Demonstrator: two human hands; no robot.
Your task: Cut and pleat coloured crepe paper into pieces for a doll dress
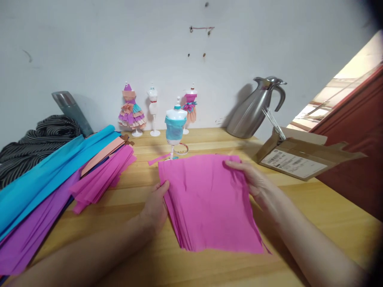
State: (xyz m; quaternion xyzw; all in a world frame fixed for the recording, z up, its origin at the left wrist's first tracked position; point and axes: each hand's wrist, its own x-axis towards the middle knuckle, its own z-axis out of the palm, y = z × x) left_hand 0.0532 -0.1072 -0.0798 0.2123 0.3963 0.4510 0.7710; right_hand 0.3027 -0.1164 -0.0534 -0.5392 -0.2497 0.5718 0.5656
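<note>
A layered stack of pink crepe paper (209,203) is held up over the wooden table, its top edge level and its lower edge toward me. My left hand (157,203) pinches its left edge, thumb on the front and the other fingers hidden behind. At the upper right corner, my right hand (249,173) grips the paper with the thumb in front. Just beyond the paper stands a small white mannequin (175,125) wrapped in a light blue band. Beside its base are a ring-shaped bracelet (182,149) and a narrow pink strip (155,160).
Blue paper (60,163), purple paper (44,219) and pink pieces (103,177) lie left, near striped cloth (38,139) and a bottle (73,111). Dressed mannequin (131,111) and others line the wall. A steel jug (254,107) and open cardboard box (299,157) stand right.
</note>
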